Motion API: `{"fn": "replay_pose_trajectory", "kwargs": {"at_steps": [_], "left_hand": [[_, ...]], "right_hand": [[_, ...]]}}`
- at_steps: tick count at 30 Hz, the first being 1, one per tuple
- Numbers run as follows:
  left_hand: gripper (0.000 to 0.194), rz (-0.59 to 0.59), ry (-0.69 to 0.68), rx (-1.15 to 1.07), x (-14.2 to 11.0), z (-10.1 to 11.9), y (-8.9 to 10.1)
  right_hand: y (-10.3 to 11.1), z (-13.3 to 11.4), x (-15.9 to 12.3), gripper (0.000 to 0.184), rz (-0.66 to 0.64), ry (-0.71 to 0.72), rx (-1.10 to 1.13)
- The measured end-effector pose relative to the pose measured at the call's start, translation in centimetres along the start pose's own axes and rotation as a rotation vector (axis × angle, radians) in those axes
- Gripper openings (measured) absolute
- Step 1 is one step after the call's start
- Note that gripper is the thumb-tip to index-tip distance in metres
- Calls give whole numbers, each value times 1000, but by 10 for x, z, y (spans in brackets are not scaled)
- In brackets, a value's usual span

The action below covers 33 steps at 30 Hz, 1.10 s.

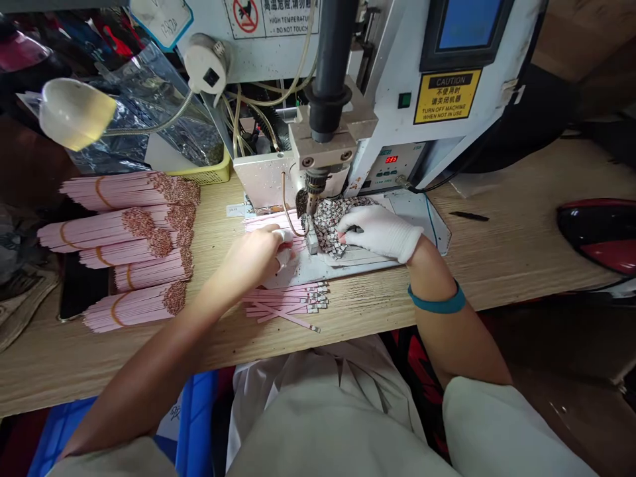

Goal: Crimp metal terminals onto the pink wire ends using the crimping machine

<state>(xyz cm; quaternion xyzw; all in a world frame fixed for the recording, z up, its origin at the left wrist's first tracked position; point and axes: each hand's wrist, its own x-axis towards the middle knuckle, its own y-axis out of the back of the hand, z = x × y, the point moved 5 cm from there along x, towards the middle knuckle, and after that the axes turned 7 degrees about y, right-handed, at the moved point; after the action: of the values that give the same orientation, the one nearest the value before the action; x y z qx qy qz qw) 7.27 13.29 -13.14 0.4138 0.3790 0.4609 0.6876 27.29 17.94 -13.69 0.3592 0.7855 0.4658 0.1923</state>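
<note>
At the spot welder's electrode [312,189], the bare left hand [253,257] curls its fingers narrowly over pink strips [268,224], grip hidden. The white-gloved right hand [380,232], fingers close together, rests on small mottled metal tabs [328,225], on a steel plate [417,212].

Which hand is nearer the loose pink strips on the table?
Left. The left hand sits just beyond the loose pink strips; the gloved right hand is farther away, beyond and to their right.
</note>
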Motion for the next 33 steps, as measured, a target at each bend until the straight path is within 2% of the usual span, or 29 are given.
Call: {"fn": "replay_pose_trajectory", "kwargs": {"at_steps": [4,6,10,14,18,21,24,27,33], "left_hand": [[14,20,-25,-8,9,-4,-5],[14,17,-45,-76,10,-4,-4],[14,-3,-32,-167,9,-2,2],[16,-1,-41,-186,9,-1,4],[18,-2,-94,-268,9,1,6],[23,-41,-64,-357,9,-3,8],[28,-116,36,-560,10,-10,7],[27,-144,66,-718,12,-11,4],[22,-149,94,-759,18,-9,-6]], "right_hand": [[6,1,0,5,134,-22,-11],[6,3,-1,6,188,-98,149],[-2,-3,0,8,192,-252,561],[-8,-17,4,5,213,-253,848],[-16,-25,8,10,230,-228,1075],[-21,-26,12,11,228,-233,1115],[-25,-26,15,11,226,-249,1122],[-26,-25,17,10,216,-252,1069],[-29,-25,19,11,205,-238,1078]]}}
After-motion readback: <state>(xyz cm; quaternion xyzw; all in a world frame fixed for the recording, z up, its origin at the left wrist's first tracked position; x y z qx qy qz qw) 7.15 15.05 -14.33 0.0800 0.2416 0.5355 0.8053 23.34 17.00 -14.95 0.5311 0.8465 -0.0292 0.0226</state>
